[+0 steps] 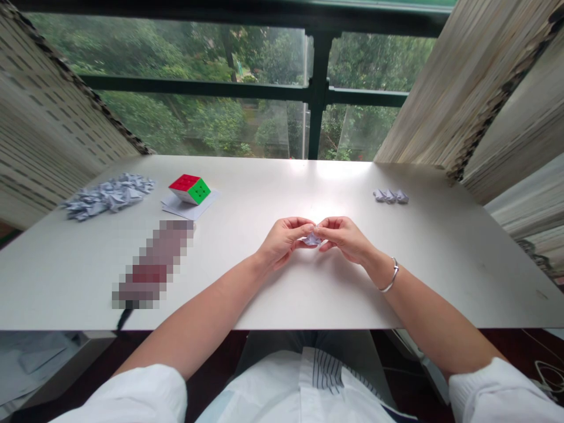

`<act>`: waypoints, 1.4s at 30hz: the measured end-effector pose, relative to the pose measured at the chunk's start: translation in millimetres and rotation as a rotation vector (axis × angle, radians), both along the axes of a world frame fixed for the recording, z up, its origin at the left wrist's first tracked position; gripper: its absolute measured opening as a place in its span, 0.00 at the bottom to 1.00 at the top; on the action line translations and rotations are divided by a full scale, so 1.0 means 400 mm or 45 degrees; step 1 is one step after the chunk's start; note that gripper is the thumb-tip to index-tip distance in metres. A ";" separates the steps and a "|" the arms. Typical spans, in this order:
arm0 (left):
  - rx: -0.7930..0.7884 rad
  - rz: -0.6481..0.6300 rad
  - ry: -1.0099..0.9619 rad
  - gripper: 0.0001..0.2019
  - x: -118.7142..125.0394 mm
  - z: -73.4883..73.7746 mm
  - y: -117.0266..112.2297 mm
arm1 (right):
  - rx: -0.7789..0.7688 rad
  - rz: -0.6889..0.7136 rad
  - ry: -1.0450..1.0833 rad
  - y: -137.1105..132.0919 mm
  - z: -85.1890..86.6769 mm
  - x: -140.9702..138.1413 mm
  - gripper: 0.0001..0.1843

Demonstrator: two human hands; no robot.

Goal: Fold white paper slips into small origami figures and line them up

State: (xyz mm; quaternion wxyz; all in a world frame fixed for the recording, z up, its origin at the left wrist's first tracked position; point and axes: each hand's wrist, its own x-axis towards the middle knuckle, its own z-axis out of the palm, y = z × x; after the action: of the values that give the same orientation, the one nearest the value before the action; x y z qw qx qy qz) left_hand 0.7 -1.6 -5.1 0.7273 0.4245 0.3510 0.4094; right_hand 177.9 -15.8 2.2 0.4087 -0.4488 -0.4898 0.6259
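Note:
Near the middle of the white table [211, 282], a small folded paper piece [312, 239] is pinched between my two hands. My left hand [284, 239] grips its left side with thumb and fingers. From the right, my right hand [343, 238] closes on the same piece, the fingertips of both hands almost meeting at its top. The fingers cover much of the paper, so its full shape is hidden. Several similar folded paper pieces [390, 196] stand in a short row at the right back of the table.
A pile of folded paper pieces [110, 195] lies at the back left. Beside it, a red and green puzzle cube [190, 189] rests on white paper sheets [207, 207]. A blurred-out long object [154, 264] lies left of my arms. Behind the table is a window [198, 88] between curtains.

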 end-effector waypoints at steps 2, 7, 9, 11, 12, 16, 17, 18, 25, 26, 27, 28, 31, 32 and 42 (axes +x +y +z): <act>0.011 0.020 0.010 0.15 0.002 -0.002 0.000 | -0.008 -0.012 -0.006 0.001 -0.003 -0.001 0.19; 0.069 0.100 0.027 0.14 0.003 -0.004 0.005 | -0.011 -0.025 0.014 0.003 -0.004 0.006 0.20; 0.104 0.158 0.029 0.14 0.003 -0.006 0.008 | -0.026 -0.014 0.013 0.003 -0.001 0.011 0.19; 0.127 0.206 0.033 0.14 0.003 -0.008 0.010 | -0.060 0.023 0.003 0.003 0.003 0.015 0.19; 0.133 0.221 0.035 0.15 0.003 -0.009 0.011 | -0.073 0.041 -0.006 0.002 0.004 0.015 0.18; 0.157 0.238 0.037 0.15 0.006 -0.017 0.012 | -0.057 0.040 -0.055 0.000 0.004 0.008 0.18; 0.167 0.235 0.035 0.15 0.006 -0.019 0.012 | -0.039 0.021 -0.072 0.000 0.003 0.004 0.17; 0.177 0.231 0.031 0.15 0.007 -0.021 0.013 | -0.019 0.000 -0.089 0.000 0.002 0.000 0.17; 0.157 0.206 0.017 0.16 0.008 -0.020 0.013 | 0.111 -0.122 -0.128 0.006 -0.011 -0.012 0.17; 0.155 0.203 0.018 0.16 0.008 -0.019 0.012 | 0.121 -0.137 -0.128 0.006 -0.012 -0.012 0.17; 0.153 0.206 0.020 0.17 0.008 -0.017 0.012 | 0.128 -0.147 -0.130 0.006 -0.013 -0.012 0.17; 0.154 0.218 0.025 0.17 0.008 -0.017 0.012 | 0.131 -0.152 -0.133 0.005 -0.013 -0.013 0.17; 0.138 0.258 0.043 0.16 0.007 -0.017 0.015 | 0.127 -0.149 -0.146 0.003 -0.015 -0.015 0.18; 0.127 0.268 0.044 0.16 0.007 -0.018 0.017 | 0.125 -0.151 -0.151 0.002 -0.015 -0.016 0.18; 0.086 0.289 0.010 0.15 0.011 -0.026 0.023 | 0.197 -0.157 -0.171 0.004 -0.027 -0.022 0.13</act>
State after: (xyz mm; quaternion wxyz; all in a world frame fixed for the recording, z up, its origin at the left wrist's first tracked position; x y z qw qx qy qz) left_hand 5.2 7.6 -15.4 0.6602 0.4081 0.3857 0.4989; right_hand 168.9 -14.2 -8.5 0.4462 -0.4861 -0.5342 0.5284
